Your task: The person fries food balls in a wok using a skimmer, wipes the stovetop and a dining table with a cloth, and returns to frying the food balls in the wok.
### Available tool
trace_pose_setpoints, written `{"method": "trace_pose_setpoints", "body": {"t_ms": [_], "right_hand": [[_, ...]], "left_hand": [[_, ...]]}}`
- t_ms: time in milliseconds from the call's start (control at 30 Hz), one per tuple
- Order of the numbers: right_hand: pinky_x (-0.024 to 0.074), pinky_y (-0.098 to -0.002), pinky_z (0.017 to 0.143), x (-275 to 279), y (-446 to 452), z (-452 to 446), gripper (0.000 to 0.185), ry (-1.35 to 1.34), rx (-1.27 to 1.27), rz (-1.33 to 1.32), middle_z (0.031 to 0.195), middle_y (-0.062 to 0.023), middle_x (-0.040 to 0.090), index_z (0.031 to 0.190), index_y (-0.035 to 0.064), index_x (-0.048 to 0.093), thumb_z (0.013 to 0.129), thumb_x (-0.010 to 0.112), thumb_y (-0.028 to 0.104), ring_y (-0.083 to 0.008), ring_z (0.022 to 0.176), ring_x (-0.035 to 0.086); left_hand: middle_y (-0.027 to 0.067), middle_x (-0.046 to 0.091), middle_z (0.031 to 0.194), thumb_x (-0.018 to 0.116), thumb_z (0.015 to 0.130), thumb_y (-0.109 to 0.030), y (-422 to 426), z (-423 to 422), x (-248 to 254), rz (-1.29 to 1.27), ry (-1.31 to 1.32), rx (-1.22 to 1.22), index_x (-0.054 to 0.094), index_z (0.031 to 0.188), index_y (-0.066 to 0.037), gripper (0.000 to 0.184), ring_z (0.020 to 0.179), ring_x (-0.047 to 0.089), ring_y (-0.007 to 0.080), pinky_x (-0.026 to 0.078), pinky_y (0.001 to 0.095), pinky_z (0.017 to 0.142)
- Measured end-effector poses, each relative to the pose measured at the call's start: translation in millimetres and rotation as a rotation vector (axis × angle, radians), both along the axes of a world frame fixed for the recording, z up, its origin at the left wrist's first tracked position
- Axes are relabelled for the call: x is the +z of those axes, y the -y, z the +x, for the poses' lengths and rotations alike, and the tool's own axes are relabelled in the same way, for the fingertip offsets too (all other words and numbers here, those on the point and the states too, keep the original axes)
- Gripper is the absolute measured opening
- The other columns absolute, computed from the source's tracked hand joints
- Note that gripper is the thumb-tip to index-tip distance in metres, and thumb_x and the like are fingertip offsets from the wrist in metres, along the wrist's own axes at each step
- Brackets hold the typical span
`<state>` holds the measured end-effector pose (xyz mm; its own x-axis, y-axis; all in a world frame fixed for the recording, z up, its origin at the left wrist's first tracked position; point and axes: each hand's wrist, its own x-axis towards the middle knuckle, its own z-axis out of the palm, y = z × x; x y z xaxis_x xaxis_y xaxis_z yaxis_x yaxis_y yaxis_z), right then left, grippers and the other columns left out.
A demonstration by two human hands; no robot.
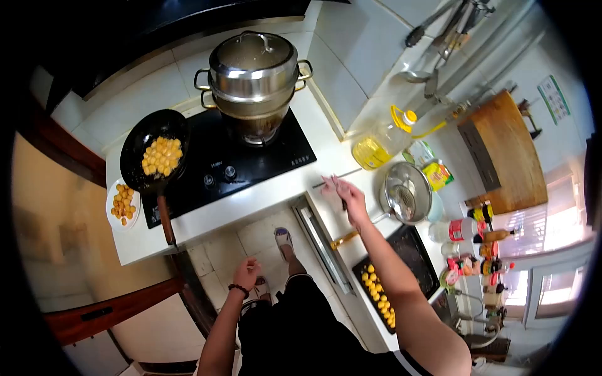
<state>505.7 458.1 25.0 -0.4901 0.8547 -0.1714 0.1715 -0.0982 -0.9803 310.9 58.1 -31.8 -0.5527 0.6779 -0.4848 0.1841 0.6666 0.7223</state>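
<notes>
— Where does the head camera look from?
— The person's head, high over the lap, facing forward and steeply down.
— How near?
— Close enough that the left hand (246,274) and right hand (348,197) reach in from below, yet wide enough to span the hob (276,164), floor (216,250) and window (562,289) — all in one round-edged view, tilted sideways at right.

Bright daylight enters from the windows (561,291) at the right, glaring white. The counter (216,219) is evenly lit; the upper-left corner falls dark. Wide-angle distortion bends the edges into black vignetting, and the left side blurs.
</notes>
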Motion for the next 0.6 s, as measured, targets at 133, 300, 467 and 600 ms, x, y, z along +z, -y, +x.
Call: {"method": "trace_pose_setpoints", "body": {"t_ms": [133, 300, 467, 600], "right_hand": [[0.0523, -0.0286, 0.076, -34.3, -115.5, -80.2, 0.035, 0.159, 0.048, 0.493, 0.102, -0.0095, 0.074, 0.128, 0.0002, 0.065, 0.094, 0.057, 0.002, -0.0112, 0.082, 0.063], [0.0439, -0.0486, 0.109, -86.9, -120.0, -174.7, 0.036, 0.292, 0.152, 1.195, 0.134, -0.0251, 0.057, 0.123, -0.0069, 0.063, 0.09, 0.053, -0.001, -0.044, 0.128, 0.052], [0.0369, -0.0514, 0.111, -62.8, -43.5, -169.3, 0.044, 0.278, 0.302, 1.093, 0.144, -0.0217, 0.051, 0.128, -0.003, 0.059, 0.084, 0.057, 0.001, -0.0426, 0.135, 0.045], [0.0381, -0.052, 0.107, -72.6, 7.3, -166.4, 0.041, 0.251, 0.512, 0.893, 0.142, -0.0203, 0.053, 0.128, 0.0027, 0.061, 0.088, 0.056, 0.004, -0.0371, 0.131, 0.049]], "left_hand": [[0.0152, 0.068, 0.114, 0.071, 0.093, -0.026, -30.6, -27.9, -1.8, 0.028, -0.083, 0.131, 0.064, 0.121, -0.002, 0.037, 0.093, 0.069, 0.0269, 0.057, 0.0401, 0.08], [0.0127, 0.071, 0.104, 0.071, 0.092, -0.023, -53.7, -22.1, -20.6, -0.025, -0.021, 0.319, 0.065, 0.119, -0.004, 0.033, 0.087, 0.069, 0.0234, 0.057, 0.0366, 0.077], [0.0084, 0.069, 0.102, 0.07, 0.095, -0.022, -62.0, -9.6, -38.7, 0.028, 0.228, 0.443, 0.064, 0.118, -0.001, 0.031, 0.09, 0.066, 0.016, 0.055, 0.0311, 0.082], [0.0108, 0.07, 0.105, 0.07, 0.095, -0.024, -91.3, -14.2, -26.1, -0.031, 0.173, 0.37, 0.064, 0.118, -0.002, 0.033, 0.091, 0.067, 0.0181, 0.055, 0.033, 0.082]]}}
